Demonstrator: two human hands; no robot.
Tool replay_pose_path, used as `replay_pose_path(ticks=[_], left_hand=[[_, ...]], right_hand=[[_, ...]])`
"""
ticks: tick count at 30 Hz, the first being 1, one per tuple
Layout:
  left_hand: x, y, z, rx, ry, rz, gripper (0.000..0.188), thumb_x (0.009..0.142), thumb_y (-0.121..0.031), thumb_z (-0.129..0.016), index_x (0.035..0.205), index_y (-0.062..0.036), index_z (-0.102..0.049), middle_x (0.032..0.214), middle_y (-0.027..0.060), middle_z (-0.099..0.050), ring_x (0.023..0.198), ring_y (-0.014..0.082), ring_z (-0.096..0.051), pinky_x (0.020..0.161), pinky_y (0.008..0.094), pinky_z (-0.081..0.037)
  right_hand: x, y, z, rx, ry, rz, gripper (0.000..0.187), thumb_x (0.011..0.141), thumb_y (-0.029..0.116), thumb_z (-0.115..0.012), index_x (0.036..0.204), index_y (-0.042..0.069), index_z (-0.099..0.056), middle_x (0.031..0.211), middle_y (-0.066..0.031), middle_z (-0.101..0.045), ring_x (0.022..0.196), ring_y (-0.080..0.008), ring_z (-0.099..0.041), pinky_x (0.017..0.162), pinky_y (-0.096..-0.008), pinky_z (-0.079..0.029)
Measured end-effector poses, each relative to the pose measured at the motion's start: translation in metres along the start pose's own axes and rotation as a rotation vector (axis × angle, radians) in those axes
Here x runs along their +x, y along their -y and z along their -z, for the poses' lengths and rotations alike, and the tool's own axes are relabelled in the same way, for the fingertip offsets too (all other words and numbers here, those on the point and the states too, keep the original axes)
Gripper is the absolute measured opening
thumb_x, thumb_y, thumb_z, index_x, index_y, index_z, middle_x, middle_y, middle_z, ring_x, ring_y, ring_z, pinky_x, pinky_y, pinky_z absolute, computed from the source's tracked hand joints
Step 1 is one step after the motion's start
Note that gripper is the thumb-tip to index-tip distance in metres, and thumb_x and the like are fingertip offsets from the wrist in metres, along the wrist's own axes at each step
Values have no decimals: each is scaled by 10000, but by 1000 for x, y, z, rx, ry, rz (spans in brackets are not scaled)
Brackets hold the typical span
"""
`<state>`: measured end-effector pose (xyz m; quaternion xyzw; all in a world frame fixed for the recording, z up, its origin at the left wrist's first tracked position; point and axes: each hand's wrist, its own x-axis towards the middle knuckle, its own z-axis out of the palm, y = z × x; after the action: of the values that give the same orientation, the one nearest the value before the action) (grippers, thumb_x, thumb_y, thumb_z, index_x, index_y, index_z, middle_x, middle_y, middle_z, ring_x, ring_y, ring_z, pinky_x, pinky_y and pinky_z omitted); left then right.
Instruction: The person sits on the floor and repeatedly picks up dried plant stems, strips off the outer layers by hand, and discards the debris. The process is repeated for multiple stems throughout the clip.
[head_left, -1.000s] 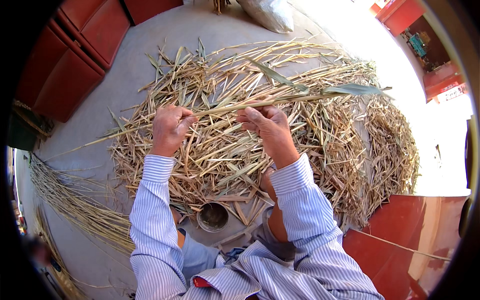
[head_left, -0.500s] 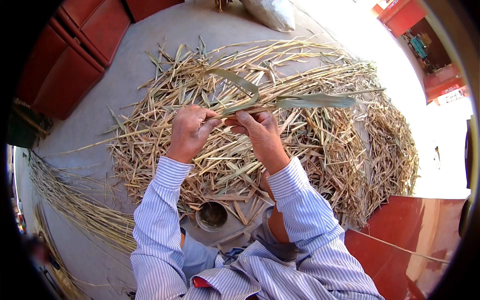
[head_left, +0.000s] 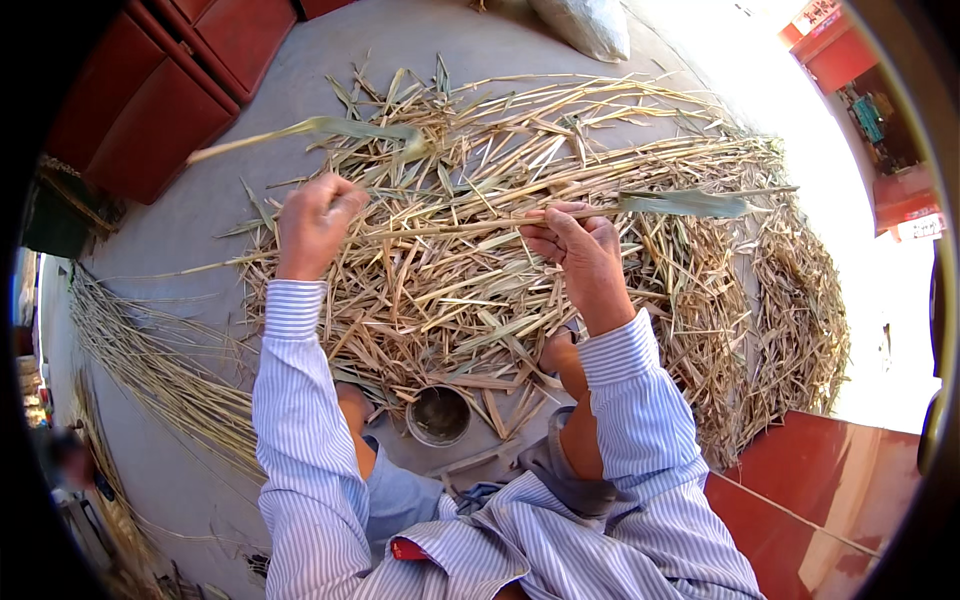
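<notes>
My left hand (head_left: 313, 222) is closed on a long dry stalk (head_left: 440, 228) that runs across to my right hand (head_left: 578, 250), which pinches it too. A green leaf blade (head_left: 330, 128) sticks out past the left hand, up and to the left. Another green leaf blade (head_left: 685, 203) lies out to the right of the right hand. Both hands hang above a broad heap of dry straw-coloured stalks and husks (head_left: 560, 160) spread over the grey ground. Striped shirt sleeves cover both forearms.
A small round metal cup (head_left: 438, 415) stands on the ground between my knees. A bundle of thin stripped stalks (head_left: 150, 360) lies at the left. Red panels (head_left: 170, 90) stand at the upper left, a red surface (head_left: 830, 480) at the lower right, and a pale sack (head_left: 585, 22) at the top.
The hands were close together on the stalk; now they are spread wide apart. The left hand has swung left and a green leaf blade has peeled out with it.
</notes>
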<state>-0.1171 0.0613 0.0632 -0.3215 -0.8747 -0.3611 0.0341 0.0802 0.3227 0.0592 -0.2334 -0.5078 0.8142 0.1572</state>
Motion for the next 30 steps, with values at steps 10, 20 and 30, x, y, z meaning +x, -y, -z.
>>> replay_pose_path(ticks=[10, 20, 30], left_hand=[[-13, -33, -41, -178, 266, -213, 243, 774, -206, -789, 897, -8, -717, 803, 111, -687, 721, 194, -638, 645, 339, -505], [-3, -1, -15, -974, -365, 267, 217, 819, -202, -785, 810, -41, -639, 755, 46, -672, 730, 91, -615, 704, 227, -491], [-3, 11, 12, 189, -332, -72, 349, 854, -355, -715, 965, -29, -655, 864, 91, -682, 849, 226, -628, 787, 346, -465]], right_hand=[[-4, 3, -1, 77, 38, 80, 123, 949, 110, -582, 1000, 0, -603, 1000, -162, -697, 889, -226, -705, 759, -285, -597], [-6, 13, 14, 94, -37, 24, 144, 938, 113, -591, 1003, -15, -600, 970, -148, -699, 879, -208, -700, 754, -283, -583], [-3, 13, 17, 68, -101, 73, 229, 957, 156, -598, 1093, -24, -557, 970, -160, -694, 841, -208, -709, 704, -249, -591]])
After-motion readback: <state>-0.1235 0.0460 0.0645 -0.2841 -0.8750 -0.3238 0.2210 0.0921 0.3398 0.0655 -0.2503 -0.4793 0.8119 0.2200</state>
